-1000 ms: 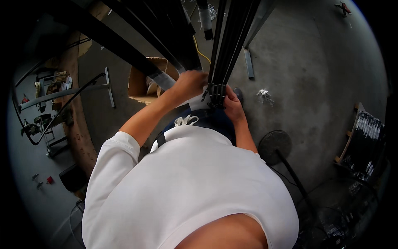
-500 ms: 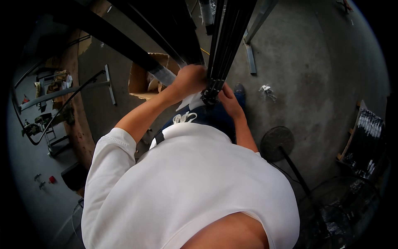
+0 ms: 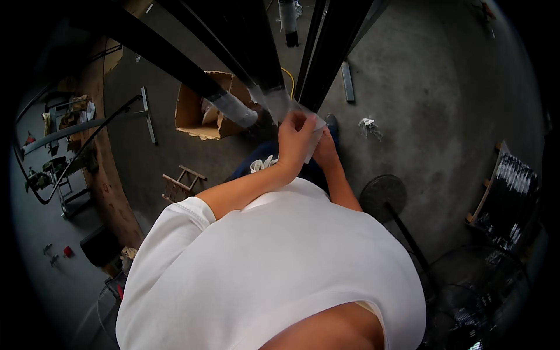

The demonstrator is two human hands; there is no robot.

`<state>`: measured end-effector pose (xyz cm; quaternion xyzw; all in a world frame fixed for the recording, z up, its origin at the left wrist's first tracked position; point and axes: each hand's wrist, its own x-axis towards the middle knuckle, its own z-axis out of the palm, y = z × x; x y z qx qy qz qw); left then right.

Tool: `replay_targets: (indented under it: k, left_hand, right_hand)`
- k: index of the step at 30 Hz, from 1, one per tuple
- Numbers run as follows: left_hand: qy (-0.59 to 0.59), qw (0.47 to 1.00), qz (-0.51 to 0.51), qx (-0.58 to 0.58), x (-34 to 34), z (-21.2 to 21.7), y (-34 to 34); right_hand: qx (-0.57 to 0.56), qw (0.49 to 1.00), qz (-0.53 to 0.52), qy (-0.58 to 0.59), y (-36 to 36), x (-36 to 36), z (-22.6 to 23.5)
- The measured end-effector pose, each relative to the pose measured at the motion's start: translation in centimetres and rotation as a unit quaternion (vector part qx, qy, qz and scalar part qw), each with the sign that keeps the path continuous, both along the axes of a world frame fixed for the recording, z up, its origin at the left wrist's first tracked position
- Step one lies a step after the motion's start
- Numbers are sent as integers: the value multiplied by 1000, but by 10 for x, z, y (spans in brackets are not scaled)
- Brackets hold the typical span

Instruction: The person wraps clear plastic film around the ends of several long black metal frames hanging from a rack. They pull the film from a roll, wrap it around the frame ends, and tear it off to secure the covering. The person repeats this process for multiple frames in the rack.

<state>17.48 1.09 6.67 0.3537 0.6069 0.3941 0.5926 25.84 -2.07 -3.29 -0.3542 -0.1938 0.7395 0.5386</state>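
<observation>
Left hand [image 3: 295, 139]: raised in front of the body, thumb and forefinger curled together into a near-closed ring, a small gap showing inside it. Tips pinched a sheet of translucent film [image 3: 315, 136]; the other fingers lay folded close.

Right hand [image 3: 326, 151]: just beside the left, at the film's right edge, touching it or very near. Its fingertips were partly hidden by the sheet, so could not tell how far they were open or whether they gripped.

The film hung between the hands, at the lower end of the long dark bars [image 3: 333, 55], its corner slanting down toward the lap. Left of it, another dark bar [image 3: 157, 61] sloped down to a film-wrapped end [image 3: 234, 109], in front of an open cardboard box [image 3: 188, 111]. A yellow cord [image 3: 291, 79] curved behind; a crumpled shiny scrap [image 3: 369, 126] lay on the floor at right.
</observation>
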Motion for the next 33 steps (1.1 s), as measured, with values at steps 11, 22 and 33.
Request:
replay_targets:
  k: [11,22,33]
  left_hand:
    - [165,962,-146,161,-14,8,11]
    - [-163,902,-392,-75,-32,-40,63]
    - [-166,872,-460,24,-11,-71,70]
  right_hand:
    - [-23,994,-107,8,-1,12,3]
    - [89,972,-77,-205,1,6,-6]
    - [56,943,103,-312,33,77,-43]
